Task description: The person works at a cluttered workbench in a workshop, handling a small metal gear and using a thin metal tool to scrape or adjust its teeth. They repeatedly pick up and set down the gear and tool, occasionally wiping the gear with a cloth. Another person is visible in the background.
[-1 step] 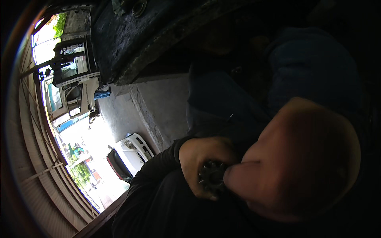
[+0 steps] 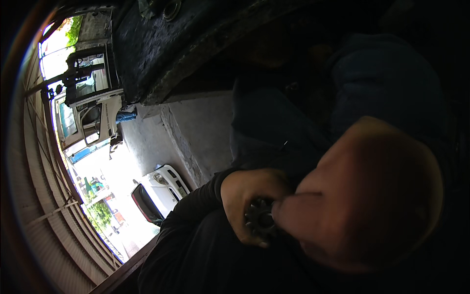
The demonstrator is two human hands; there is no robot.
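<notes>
A small dark toothed gear (image 2: 261,218) sits in my left hand (image 2: 240,198), whose fingers are curled around it. Its teeth and round centre face me. My right hand (image 2: 372,201), large and close on the right, is closed. One digit of it reaches left and its tip rests at the gear's centre. The rest of its fingers are in deep shadow, so whether they grip anything else is hidden. My left forearm wears a dark sleeve (image 2: 196,198).
A dark, worn vehicle panel (image 2: 161,54) spans the top, with a ring-shaped part (image 2: 172,10) on it. Beyond lie a concrete floor (image 2: 205,127), a white car (image 2: 164,188), an old pale vehicle with a door open (image 2: 93,120) and a person's blue-trousered legs (image 2: 126,115). A corrugated roof (image 2: 39,210) runs along the left.
My right hand has shifted slightly left, its digit tip moving further over the gear's centre. My left hand and the gear hold nearly the same place.
</notes>
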